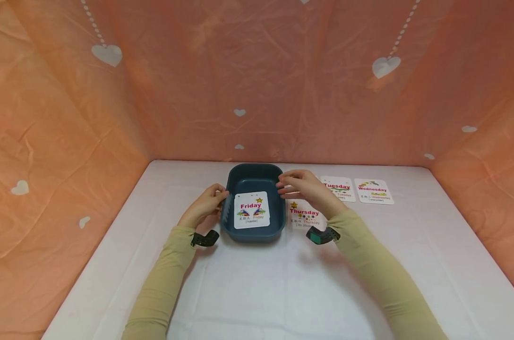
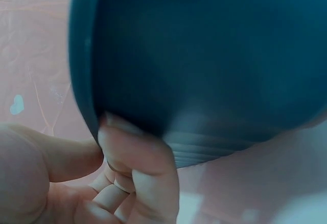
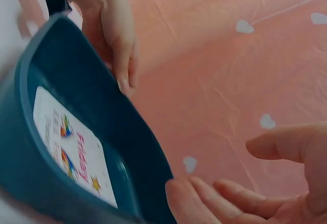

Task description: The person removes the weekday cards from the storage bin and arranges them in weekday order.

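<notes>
A dark blue plastic basin (image 1: 253,235) stands at the back of the table with a white "Friday" card (image 1: 252,220) lying in it. At its left side my left hand (image 1: 205,206) pinches the rim between thumb and curled index finger, as the left wrist view shows of the hand (image 2: 140,165). My right hand (image 1: 307,190) is by the right rim, fingers spread loosely and nothing between them; in the right wrist view thumb and fingers of this hand (image 3: 245,203) stand apart. Whether its fingertips touch the rim I cannot tell. Below it lies a partly covered "Thursday" card (image 1: 306,218).
To the right lie a "Tuesday" card (image 1: 341,182) and a "Wednesday" card (image 1: 373,192). Another card's edge peeks out behind the right hand. A white cloth (image 1: 248,288) covers the table, and an orange curtain (image 1: 274,94) with white hearts encloses the back and sides.
</notes>
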### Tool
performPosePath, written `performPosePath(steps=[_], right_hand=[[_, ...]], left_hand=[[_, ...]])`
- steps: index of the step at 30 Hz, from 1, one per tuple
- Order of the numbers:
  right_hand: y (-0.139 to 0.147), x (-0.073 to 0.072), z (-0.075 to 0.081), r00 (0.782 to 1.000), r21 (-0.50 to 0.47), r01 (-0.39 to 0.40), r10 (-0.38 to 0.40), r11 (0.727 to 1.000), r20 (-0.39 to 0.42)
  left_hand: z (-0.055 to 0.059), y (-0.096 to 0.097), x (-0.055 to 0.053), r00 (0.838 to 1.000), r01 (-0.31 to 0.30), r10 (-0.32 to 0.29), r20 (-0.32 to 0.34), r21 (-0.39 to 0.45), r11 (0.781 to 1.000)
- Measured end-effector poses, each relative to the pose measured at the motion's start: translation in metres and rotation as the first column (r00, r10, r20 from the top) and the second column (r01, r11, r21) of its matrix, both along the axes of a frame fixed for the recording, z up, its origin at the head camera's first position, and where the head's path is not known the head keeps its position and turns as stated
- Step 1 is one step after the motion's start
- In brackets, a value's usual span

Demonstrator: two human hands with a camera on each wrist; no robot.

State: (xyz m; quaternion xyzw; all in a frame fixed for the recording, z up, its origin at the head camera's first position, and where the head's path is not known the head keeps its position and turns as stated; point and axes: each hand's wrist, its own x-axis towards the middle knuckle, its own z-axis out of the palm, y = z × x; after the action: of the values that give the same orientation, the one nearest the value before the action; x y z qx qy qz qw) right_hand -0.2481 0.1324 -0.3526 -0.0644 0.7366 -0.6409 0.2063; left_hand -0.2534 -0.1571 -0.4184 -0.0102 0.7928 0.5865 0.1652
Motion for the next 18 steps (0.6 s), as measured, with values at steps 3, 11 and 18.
performPosePath(steps=[3,11,18], right_hand=[[-0.011,0.000,-0.002,0.999,-0.026,-0.012,0.014,1.000,0.050],[-0.033,-0.002,-0.013,0.984,-0.107,-0.002,0.020,0.994,0.174],[-0.042,0.000,-0.020,0.972,-0.074,0.058,-0.040,0.996,0.230]], left_hand=[[0.000,0.000,-0.001,1.000,0.001,-0.001,0.000,0.001,1.000],[0.000,0.001,0.001,1.000,-0.003,0.003,-0.003,0.010,1.000],[0.001,0.001,0.002,1.000,-0.004,0.004,0.000,0.013,1.000]])
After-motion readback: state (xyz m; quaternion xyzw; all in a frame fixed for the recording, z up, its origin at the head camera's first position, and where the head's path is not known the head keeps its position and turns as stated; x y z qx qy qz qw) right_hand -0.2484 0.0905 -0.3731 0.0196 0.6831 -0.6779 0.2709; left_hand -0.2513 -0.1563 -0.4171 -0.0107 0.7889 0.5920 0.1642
